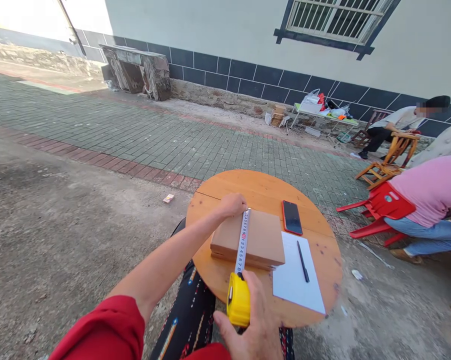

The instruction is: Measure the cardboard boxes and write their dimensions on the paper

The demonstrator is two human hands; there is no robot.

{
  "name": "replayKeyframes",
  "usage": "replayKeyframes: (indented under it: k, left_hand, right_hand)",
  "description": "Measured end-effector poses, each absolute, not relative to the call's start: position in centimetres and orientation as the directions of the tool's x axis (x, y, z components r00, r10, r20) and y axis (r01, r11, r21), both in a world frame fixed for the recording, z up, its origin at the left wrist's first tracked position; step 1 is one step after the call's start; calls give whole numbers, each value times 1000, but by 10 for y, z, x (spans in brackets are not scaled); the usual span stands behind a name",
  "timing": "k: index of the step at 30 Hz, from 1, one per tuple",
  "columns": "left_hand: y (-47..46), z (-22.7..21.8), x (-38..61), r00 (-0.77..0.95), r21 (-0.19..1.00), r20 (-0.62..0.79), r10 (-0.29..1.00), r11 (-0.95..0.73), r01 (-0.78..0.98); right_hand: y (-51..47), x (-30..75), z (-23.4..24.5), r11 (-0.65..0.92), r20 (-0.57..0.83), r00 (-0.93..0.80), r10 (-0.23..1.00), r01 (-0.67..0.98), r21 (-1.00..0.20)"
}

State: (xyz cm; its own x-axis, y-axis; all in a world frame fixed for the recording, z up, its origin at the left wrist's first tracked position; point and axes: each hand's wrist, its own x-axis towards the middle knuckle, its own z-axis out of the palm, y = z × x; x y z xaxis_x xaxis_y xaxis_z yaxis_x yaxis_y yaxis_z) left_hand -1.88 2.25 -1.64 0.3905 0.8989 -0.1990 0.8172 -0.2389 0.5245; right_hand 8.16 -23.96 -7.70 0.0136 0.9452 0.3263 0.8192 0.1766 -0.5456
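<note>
A brown cardboard box [265, 235] lies flat on the round wooden table [317, 210]. Across its top runs the pulled-out metal blade of a yellow tape measure [239, 300], front to back. At the box's far edge, my left hand [233, 204] is closed around the blade's tip. My right hand [257, 325] grips the tape measure's case just off the table's near side, thumb apart on its left and fingers along its right. A white sheet of paper [289, 280] with a black pen [302, 262] on it touches the box's right side. Behind the paper lies a red-edged phone [292, 218].
To the right, a person in a pink shirt [431, 190] sits on a red plastic chair [388, 202]. Farther back, another person sits by a wooden chair [392, 155]. A cluttered folding table [325, 114] stands along the wall. My knees are under the table's near edge.
</note>
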Motion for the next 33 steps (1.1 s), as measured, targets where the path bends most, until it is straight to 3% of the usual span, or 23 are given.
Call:
replayKeyframes:
  k: [27, 33]
  left_hand:
    - [26, -19, -12, 337, 588, -241, 910, -140, 797]
    - [24, -9, -15, 332, 673, -214, 919, -108, 731]
  right_hand:
    - [-237, 84, -85, 182, 347, 38, 937, 794, -579]
    - [-227, 91, -84, 197, 395, 74, 916, 775, -601]
